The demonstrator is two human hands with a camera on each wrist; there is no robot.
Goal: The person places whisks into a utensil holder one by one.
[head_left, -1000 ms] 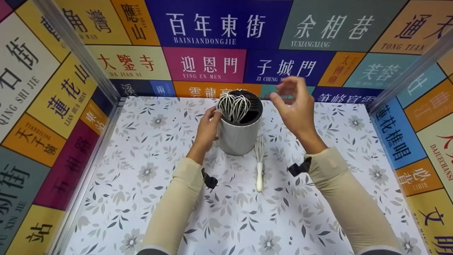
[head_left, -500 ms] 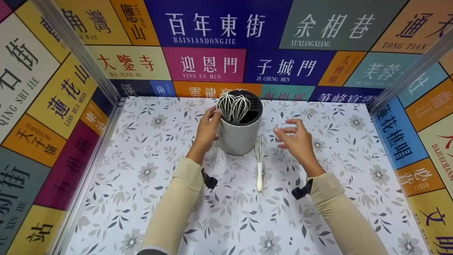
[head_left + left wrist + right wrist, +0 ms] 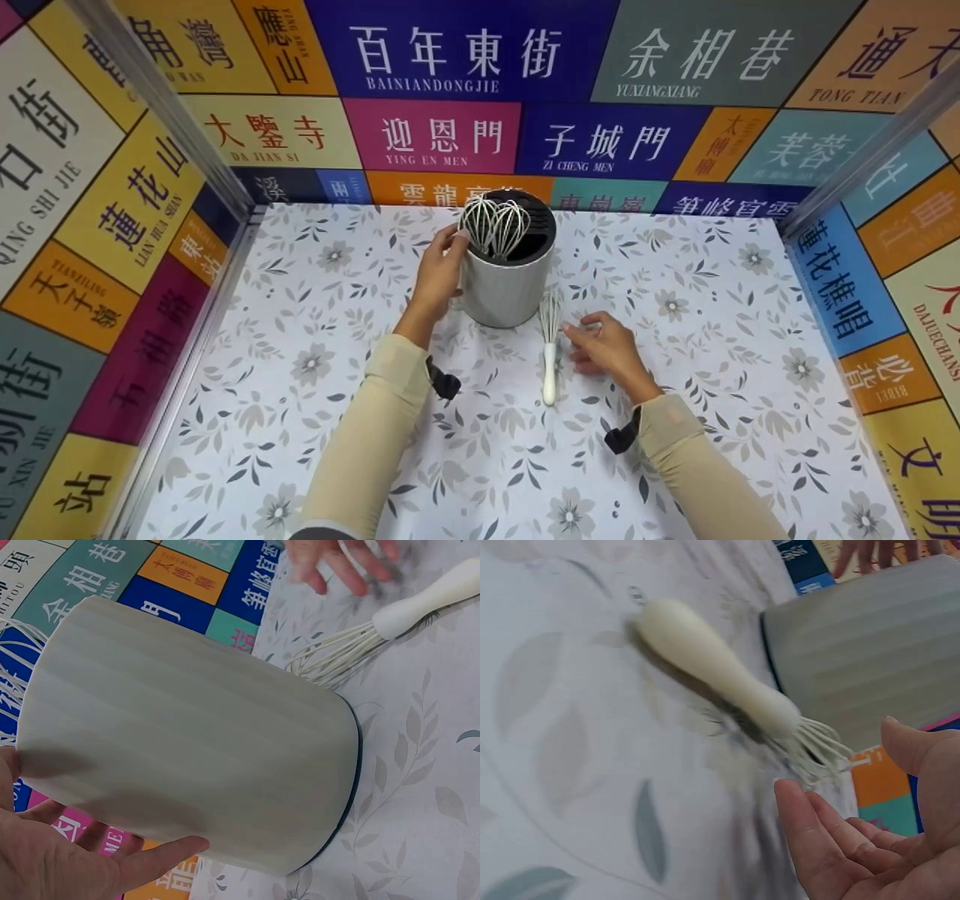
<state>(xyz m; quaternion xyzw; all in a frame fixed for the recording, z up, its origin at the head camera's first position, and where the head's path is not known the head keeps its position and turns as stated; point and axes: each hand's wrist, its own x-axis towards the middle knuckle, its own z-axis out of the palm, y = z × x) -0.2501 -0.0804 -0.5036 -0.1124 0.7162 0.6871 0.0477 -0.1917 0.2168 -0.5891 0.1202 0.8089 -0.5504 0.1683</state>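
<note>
A light grey cylindrical utensil holder with a black slotted top stands upright on the table. Two balloon whisks stick out of it, wire ends up. My left hand grips the holder's left side, thumb near the rim; some fingers go out of sight behind it. A third whisk lies on the table in front of the holder, its white handle towards me. Just right of that whisk's wires is my right hand, fingers loosely bent and apart, holding nothing. No contact with the whisk is visible.
The table has a white cover with grey leaves and flowers. Colourful panels with lettering wall it in at the back and both sides, close behind the holder.
My right hand has come down from beside the back wall, towards me, to the lying whisk's right side. The left hand, the holder and the whisks have stayed put.
</note>
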